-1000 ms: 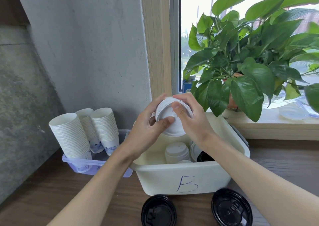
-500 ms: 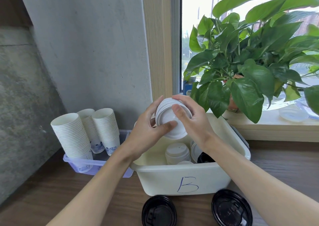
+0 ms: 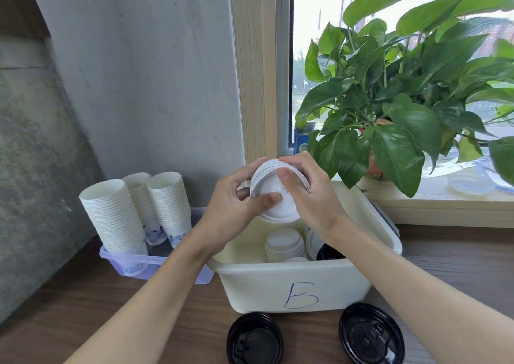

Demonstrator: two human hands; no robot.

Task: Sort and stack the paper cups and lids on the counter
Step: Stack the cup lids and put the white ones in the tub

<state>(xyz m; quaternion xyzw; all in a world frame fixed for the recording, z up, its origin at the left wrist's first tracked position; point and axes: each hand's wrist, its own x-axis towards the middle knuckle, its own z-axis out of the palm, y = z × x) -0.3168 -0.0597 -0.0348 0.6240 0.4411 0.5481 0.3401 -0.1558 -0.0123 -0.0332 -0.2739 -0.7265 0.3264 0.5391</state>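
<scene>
Three cup stacks (image 3: 111, 213) stand nested in the clear tray (image 3: 155, 262) at the left of the counter (image 3: 83, 308), against the wall, so the cup half of the job looks largely done. The lids are what is left. Both hands hover just above the bin (image 3: 300, 288) marked B, holding a short stack of white lids (image 3: 279, 213) between them, tilted so that its face turns toward the camera. The left hand (image 3: 228, 207) grips it from the left, thumb laid across the face and fingers curled behind. The right hand (image 3: 314, 196) clasps the top edge and right side, its thumb on the face too. To judge by that hold, the person is squaring the stack or pressing one more lid into it. Inside the bin a low pile (image 3: 283, 242) of further white lids sits near the middle, with another white one on edge beside it and a dark lid (image 3: 329, 252) at the right, so the contents do not look fully sorted by colour. Two black lids (image 3: 254, 341) lie flat and apart on the counter in front of the bin, unstacked. On the sill beside the plant (image 3: 403, 107) lie what seem to be clear lids (image 3: 470, 184), too blurred to be sure. The held stack has yet to be set down, and the black ones gathered.
</scene>
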